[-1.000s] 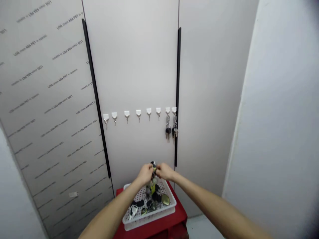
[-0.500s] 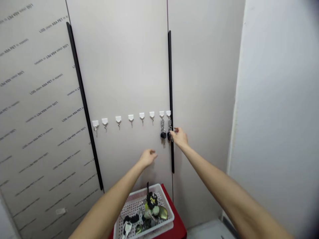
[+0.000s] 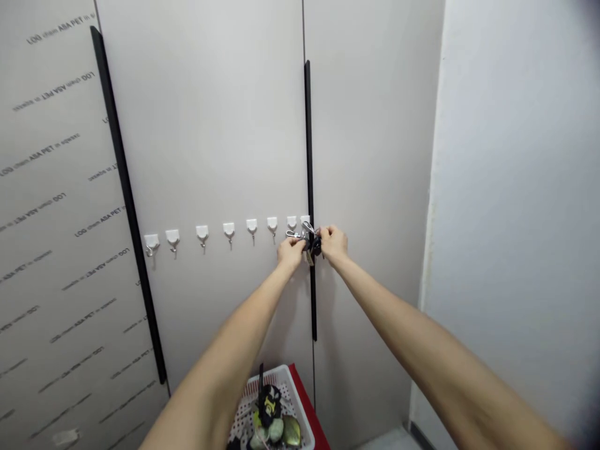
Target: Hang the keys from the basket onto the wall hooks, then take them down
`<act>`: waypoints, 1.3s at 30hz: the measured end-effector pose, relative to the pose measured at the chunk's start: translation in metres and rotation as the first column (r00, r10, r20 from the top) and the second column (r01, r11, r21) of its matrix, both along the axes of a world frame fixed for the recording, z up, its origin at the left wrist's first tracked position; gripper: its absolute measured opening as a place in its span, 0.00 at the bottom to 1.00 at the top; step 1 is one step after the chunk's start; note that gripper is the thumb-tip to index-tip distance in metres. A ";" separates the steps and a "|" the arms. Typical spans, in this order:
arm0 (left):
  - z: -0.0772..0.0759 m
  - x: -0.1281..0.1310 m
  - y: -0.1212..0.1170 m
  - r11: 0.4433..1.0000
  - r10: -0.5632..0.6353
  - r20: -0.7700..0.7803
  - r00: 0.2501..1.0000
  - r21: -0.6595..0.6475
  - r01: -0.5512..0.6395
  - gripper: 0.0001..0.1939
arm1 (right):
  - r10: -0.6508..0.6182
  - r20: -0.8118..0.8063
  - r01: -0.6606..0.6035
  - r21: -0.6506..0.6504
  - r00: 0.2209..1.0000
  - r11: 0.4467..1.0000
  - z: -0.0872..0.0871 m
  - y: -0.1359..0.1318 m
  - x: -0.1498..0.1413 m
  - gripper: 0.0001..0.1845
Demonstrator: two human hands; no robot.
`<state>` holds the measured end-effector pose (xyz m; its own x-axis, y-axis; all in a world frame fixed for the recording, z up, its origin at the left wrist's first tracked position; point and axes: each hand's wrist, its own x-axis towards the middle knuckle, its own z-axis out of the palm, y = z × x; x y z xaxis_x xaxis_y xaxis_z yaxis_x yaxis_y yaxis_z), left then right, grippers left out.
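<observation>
My left hand point(image 3: 289, 255) is closed on a bunch of keys with a silver clip point(image 3: 293, 234) sticking out above its fingers. Beside it, my right hand point(image 3: 334, 244) pinches a second bunch, whose black key head point(image 3: 317, 245) shows at the fingertips. Another silver clip point(image 3: 308, 227) tilts up between the hands, just below the rightmost white hook point(image 3: 305, 220). The bunches overlap in front of a black door handle point(image 3: 310, 156). Whether either clip still touches a hook cannot be made out.
Several white adhesive hooks point(image 3: 202, 233) run in a row along the pale cabinet door point(image 3: 210, 125). Below, a white basket point(image 3: 305, 417) of assorted key rings and trinkets stands on a red surface point(image 3: 313, 412). A white wall point(image 3: 515, 156) rises at right.
My left hand has moved up and right to grasp one bunch of keys. My right hand has closed on the other. Both bunches, hanging straight before, are now lifted and tilted. The view has shifted.
</observation>
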<state>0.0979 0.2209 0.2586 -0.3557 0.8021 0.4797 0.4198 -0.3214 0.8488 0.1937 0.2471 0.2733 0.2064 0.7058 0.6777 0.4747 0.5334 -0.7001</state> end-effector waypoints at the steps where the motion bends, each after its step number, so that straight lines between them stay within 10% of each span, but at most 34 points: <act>1: 0.007 -0.002 -0.004 0.997 -0.052 0.045 0.998 0.066 0.048 0.11 | 0.043 -0.049 -0.042 0.018 0.998 0.999 0.003 0.000 0.001 0.15; 7: 0.035 -0.014 -0.040 0.958 -0.207 0.142 0.968 0.232 0.170 0.09 | 0.415 -0.256 -0.410 0.076 0.873 0.909 0.013 -0.022 -0.012 0.13; 14: -0.034 -0.054 -0.073 0.977 -0.162 0.170 0.972 -0.113 0.182 0.04 | 0.623 -0.150 -0.639 -0.259 0.767 0.724 -0.076 -0.061 -0.054 0.10; 18: -0.049 -0.062 -0.077 0.951 -0.077 0.129 0.989 -0.287 0.112 0.10 | 0.429 -0.159 -0.457 -0.260 0.889 0.851 -0.102 -0.049 -0.066 0.13; 22: -0.045 -0.055 -0.083 0.918 -0.137 0.073 0.988 -0.365 0.154 0.14 | 0.144 -0.105 -0.161 -0.166 0.984 0.973 -0.074 -0.027 -0.058 0.19; 27: -0.063 -0.066 -0.089 0.913 -0.116 -0.019 0.993 -0.394 0.100 0.14 | 0.066 0.205 -0.021 -0.214 0.977 0.977 -0.046 -0.024 -0.048 0.15; 33: -0.067 -0.115 -0.082 0.934 0.211 -0.189 0.959 -0.250 -0.254 0.15 | 0.034 0.115 -0.041 0.057 0.993 0.998 -0.003 -0.033 -0.044 0.15; 39: -0.074 -0.138 -0.101 0.929 0.212 -0.151 0.966 -0.275 -0.247 0.15 | 0.284 0.133 -0.298 0.101 0.949 0.949 0.020 -0.060 -0.045 0.16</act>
<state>-0.0403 0.1199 0.1850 -0.5024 0.8151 0.2884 0.5541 0.0474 0.8311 0.1490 0.1871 0.2934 -0.0810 0.6365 0.7670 0.3600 0.7363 -0.5730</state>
